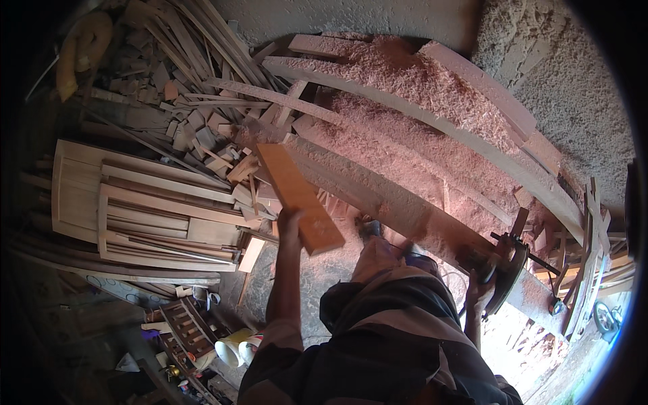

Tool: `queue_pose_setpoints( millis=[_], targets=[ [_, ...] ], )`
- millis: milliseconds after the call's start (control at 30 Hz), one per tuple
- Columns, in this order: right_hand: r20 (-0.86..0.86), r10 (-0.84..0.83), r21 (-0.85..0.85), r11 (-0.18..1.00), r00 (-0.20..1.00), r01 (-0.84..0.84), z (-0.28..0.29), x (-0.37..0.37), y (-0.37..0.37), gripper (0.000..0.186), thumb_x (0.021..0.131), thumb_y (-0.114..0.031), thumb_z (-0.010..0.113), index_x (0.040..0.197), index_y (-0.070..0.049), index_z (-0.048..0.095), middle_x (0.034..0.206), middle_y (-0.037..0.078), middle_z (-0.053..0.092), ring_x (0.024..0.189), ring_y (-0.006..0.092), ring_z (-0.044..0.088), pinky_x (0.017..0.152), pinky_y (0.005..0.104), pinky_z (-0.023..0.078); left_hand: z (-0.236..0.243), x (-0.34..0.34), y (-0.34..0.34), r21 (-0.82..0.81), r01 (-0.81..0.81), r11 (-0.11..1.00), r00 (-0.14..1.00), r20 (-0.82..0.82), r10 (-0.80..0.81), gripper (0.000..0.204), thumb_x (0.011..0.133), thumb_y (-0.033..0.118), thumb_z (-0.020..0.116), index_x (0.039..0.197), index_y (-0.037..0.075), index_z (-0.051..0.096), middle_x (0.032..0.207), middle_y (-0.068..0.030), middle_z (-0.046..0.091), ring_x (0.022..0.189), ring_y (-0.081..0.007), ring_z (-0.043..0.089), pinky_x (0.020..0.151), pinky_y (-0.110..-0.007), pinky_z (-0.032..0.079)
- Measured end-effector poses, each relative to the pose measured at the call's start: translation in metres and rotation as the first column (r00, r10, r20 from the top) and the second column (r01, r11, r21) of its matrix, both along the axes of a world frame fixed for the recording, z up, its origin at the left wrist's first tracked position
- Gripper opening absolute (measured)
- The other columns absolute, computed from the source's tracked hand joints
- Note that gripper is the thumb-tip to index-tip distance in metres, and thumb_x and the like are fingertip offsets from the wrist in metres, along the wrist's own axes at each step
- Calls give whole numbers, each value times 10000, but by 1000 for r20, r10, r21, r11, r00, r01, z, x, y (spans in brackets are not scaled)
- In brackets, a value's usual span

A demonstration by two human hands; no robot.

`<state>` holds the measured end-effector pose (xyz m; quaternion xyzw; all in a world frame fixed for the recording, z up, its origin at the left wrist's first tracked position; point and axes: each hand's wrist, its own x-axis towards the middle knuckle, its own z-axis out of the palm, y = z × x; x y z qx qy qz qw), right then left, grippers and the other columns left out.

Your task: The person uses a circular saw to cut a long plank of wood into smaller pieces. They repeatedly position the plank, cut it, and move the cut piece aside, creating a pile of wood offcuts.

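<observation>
My left hand [290, 221] is closed round the near-left edge of a flat orange-brown wooden board [300, 192], held tilted in the air left of my legs. On the right, my right hand [478, 289] is wrapped against a dark power tool [507, 266] with a black rod sticking out of its side. The tool sits at the right part of a long thick beam [378, 192] dusted with shavings. Shadow hides some of my right fingers and the tool's underside.
Pink-brown wood shavings [405, 94] heap beyond the beam, among long curved planks [337, 84]. At the left lie wooden door panels [145, 209] and a pile of offcuts [196, 131]. A white bucket [229, 352] stands at the lower left.
</observation>
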<state>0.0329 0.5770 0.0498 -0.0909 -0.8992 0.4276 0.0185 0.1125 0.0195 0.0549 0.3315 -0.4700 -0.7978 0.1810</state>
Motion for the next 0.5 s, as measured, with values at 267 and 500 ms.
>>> queue_pose_setpoints(
  millis=[267, 500],
  targets=[
    [90, -76, 113, 991, 993, 66, -9, 1, 7, 596, 846, -259, 791, 1300, 71, 590, 1066, 235, 710, 938, 354, 701, 846, 454, 542, -1, 69, 23, 126, -326, 937, 936, 184, 301, 511, 854, 55, 653, 1332, -53, 508, 1180, -178, 634, 1030, -317, 692, 868, -433, 610],
    [138, -97, -19, 995, 986, 101, 13, 4, -2, 521, 888, -176, 737, 1321, 59, 566, 744, 129, 660, 592, 232, 634, 557, 389, 520, -138, 90, -29, 145, -589, 795, 761, 431, 485, 462, 847, 88, 699, 1251, -83, 554, 1096, -167, 640, 976, -310, 686, 824, -420, 608]
  ],
)
